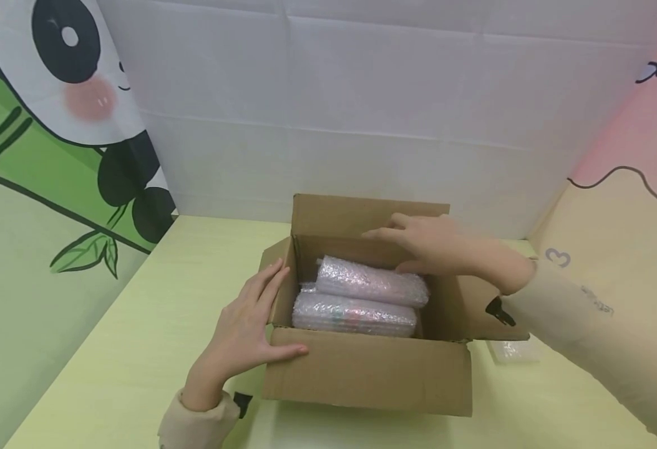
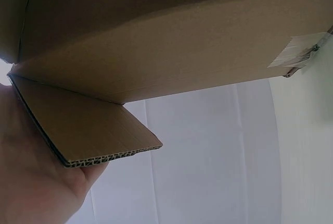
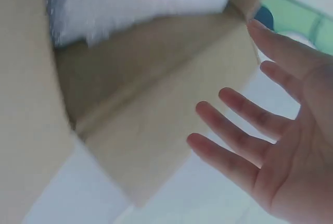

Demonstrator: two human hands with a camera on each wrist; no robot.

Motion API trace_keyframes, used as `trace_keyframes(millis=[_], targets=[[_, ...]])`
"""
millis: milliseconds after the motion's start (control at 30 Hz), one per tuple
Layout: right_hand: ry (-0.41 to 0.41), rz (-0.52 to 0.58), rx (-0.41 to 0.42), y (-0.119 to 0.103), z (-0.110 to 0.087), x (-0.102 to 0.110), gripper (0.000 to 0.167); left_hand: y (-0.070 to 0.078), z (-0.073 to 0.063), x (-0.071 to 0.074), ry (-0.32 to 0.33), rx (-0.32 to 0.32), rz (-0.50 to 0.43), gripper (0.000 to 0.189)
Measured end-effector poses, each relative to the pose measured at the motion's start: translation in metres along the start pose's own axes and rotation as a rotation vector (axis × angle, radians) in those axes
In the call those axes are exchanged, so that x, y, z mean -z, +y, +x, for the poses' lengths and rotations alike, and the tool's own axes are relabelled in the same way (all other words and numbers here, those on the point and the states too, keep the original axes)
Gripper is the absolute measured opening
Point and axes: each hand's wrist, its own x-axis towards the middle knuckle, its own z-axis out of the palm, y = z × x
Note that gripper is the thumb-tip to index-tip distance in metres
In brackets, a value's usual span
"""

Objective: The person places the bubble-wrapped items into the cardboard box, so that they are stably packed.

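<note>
An open cardboard box holds bubble-wrapped bundles. The upper bundle lies on the lower one, which shows faint red and green through the wrap. My left hand rests against the box's left side, fingers extended along the side flap and thumb on the front flap. Over the back right of the box hovers my right hand, holding nothing. In the right wrist view its fingers are spread and slightly bent, beside a bubble-wrapped bundle in the box.
A small flat bubble-wrapped item lies right of the box, partly under its right flap. The box stands on a pale yellow-green table. A white wall sheet hangs behind, with cartoon-printed panels at both sides.
</note>
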Motion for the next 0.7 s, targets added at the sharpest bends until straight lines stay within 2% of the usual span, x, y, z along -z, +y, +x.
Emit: trace_keyframes(millis=[100,167,333,400,533,700], targets=[[0.086,0.063,-0.037,0.015,-0.018,0.008,0.066,0.0,0.0,0.0,0.0,0.0,0.0,0.118],[0.126,0.095,-0.094,0.025,-0.032,0.012,0.064,0.0,0.0,0.0,0.0,-0.001,0.002,0.118],[0.185,0.151,-0.326,0.055,-0.068,0.009,0.058,0.0,0.0,0.0,-0.005,-0.001,0.008,0.117],[0.177,0.181,-0.423,0.07,-0.083,0.002,0.056,0.0,0.0,0.0,-0.007,0.0,0.007,0.118],[0.134,0.248,-0.57,0.105,-0.11,-0.027,0.057,0.0,0.0,0.0,-0.009,0.001,0.003,0.117],[0.088,0.331,-0.64,0.134,-0.14,-0.083,0.061,-0.001,-0.001,-0.001,-0.008,-0.004,0.007,0.117]])
